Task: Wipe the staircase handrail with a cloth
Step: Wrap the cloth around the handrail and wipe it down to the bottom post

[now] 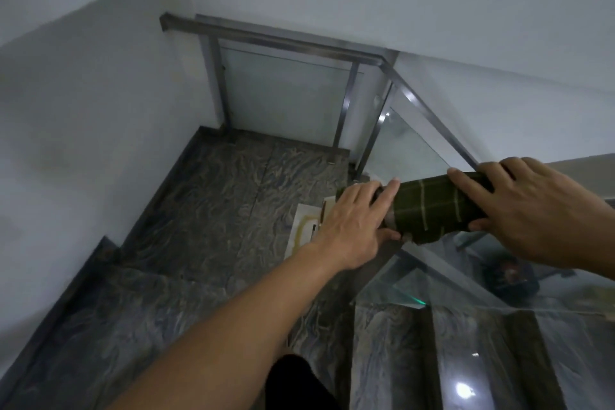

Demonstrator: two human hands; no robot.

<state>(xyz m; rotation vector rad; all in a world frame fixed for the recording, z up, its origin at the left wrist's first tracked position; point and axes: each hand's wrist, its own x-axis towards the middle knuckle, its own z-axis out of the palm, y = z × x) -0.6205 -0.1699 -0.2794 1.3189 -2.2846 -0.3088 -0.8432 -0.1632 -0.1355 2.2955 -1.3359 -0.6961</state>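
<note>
Scanning L to R. Far L: wall (83,103) and marbled landing (213,196), w/ pale flat sheet (304,230) lying on landing just below hands; nothing there bearing on the move. Upper centre: steel handrail (273,38) running across landing, turning at corner post, then sloping down twd camera along glass panel (409,143); bare rail showing above R hand at approx (442,133). Centre: left hand (352,220) reaching in from lower L, fingers spread over L end of cloth (432,206), thumb tucking underneath; gripping loosely, more steadying than clenching, tho palm side hidden so contact w/ rail itself not resolvable. Cloth: dark green w/ pale check lines, wrapping round rail as a sleeve, lying between the 2 hands, touching both. R of that: right hand (532,210) clamping over cloth's R end, fingers curling across top, thumb under — grasping cloth against rail. Key relation: rail long axis running diagonally, upper L/away to lower R/near; cloth sleeve lying along same axis; unwiped bright run extending up-slope from the hands twd corner. Judging: next stroke needing to slide along that axis, not across. L hand nearer the up-slope side, so prob leading; R hand trailing, keeping wrap tight. Risk: cloth bunching at L edge if wrap loosening.
</note>
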